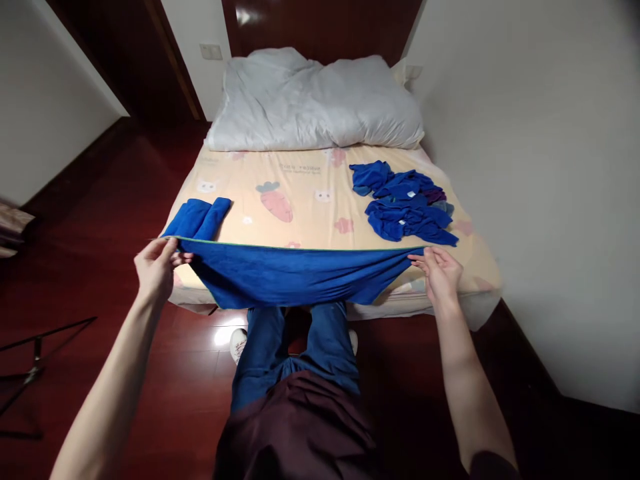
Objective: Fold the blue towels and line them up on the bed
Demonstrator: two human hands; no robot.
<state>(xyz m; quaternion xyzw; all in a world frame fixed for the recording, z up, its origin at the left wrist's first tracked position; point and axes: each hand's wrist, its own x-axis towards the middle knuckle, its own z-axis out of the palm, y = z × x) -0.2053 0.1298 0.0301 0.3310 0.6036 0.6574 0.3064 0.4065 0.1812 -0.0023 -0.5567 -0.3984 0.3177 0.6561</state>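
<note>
A blue towel [295, 275] is stretched taut between my two hands, just above the near edge of the bed [310, 200]. My left hand [156, 268] pinches its left corner, fingers closed on the cloth. My right hand [441, 272] grips the right corner the same way. The towel's top edge runs straight and its body sags down toward my legs.
A folded blue towel [200, 217] lies on the bed's near left. A pile of loose blue cloths [403, 203] sits at the right. A white duvet [315, 103] is bunched at the head. Walls stand close on the right; a dark metal stand [35, 363] is on the floor left.
</note>
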